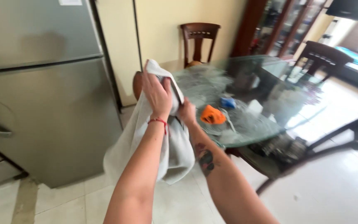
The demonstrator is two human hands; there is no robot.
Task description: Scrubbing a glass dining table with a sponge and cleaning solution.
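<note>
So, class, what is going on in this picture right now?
A person stands between a grey fridge and a round glass table, both arms raised. The left hand presses a pale grey cloth around a thin, flat, dark-edged thing, too covered to identify, while the right hand holds it from below. The cloth hangs down over the forearms. On the table lie an orange object and a small blue one. Wooden chairs stand around.

White label (70, 2) atop grey fridge (42, 83) door.
</note>
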